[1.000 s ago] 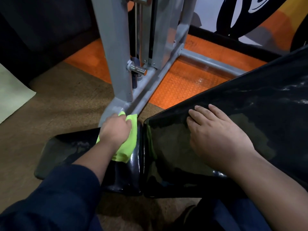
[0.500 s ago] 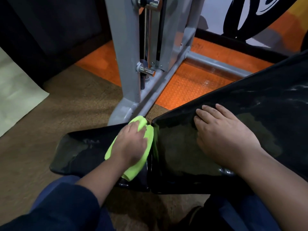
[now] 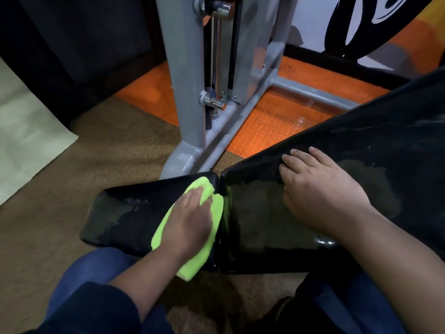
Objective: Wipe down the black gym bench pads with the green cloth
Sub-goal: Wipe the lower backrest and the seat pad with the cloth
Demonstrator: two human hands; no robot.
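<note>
Two glossy black bench pads lie end to end with a narrow gap between them. The small seat pad (image 3: 125,218) is at lower centre-left, with wet streaks on it. The long back pad (image 3: 361,150) rises to the right. My left hand (image 3: 190,222) presses the bright green cloth (image 3: 212,247) flat on the right end of the seat pad, next to the gap. The cloth sticks out past my fingers and wrist. My right hand (image 3: 320,191) rests palm down, fingers spread, on the low end of the back pad, holding nothing.
A grey steel machine frame (image 3: 190,97) with chrome pins stands just behind the seat pad. Orange studded floor mat (image 3: 272,126) lies behind it, brown carpet (image 3: 108,150) to the left. A pale sheet (image 3: 26,138) covers the floor at far left. My knees in blue jeans are below.
My left hand has slid the green cloth from the far edge of the seat pad back toward me along its right end. The right hand stays planted on the back pad.
</note>
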